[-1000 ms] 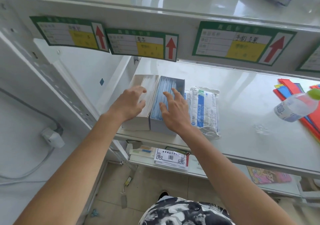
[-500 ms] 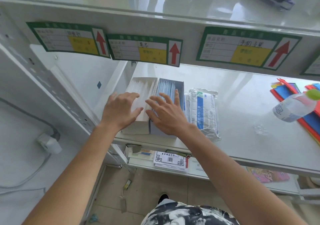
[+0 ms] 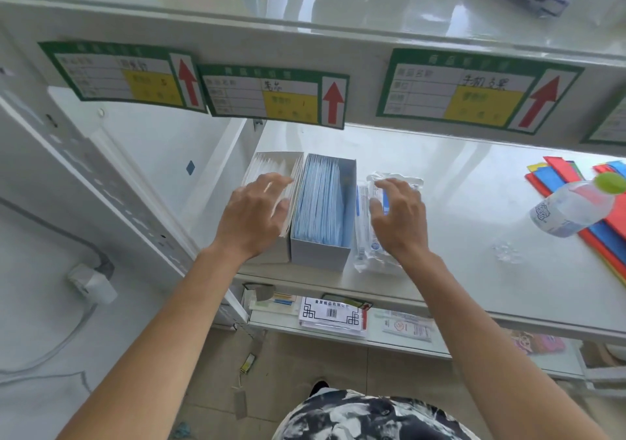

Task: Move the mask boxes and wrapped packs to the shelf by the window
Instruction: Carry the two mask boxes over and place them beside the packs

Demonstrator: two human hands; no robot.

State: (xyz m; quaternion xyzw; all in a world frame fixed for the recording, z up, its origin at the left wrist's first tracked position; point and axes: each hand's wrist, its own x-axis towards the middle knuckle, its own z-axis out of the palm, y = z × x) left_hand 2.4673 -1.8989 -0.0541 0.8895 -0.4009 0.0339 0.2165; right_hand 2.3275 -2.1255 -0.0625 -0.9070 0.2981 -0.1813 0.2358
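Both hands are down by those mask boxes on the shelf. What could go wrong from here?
The box of blue masks has no lid, so tipping it could spill masks. The wrapped packs under the right hand lie near the shelf edge and may slide off. The water bottle lies on its side and might roll.

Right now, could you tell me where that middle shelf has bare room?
Bare shelf lies between the wrapped packs and the water bottle, front to back. The left end is crowded: white mask box, blue mask box, and both hands.
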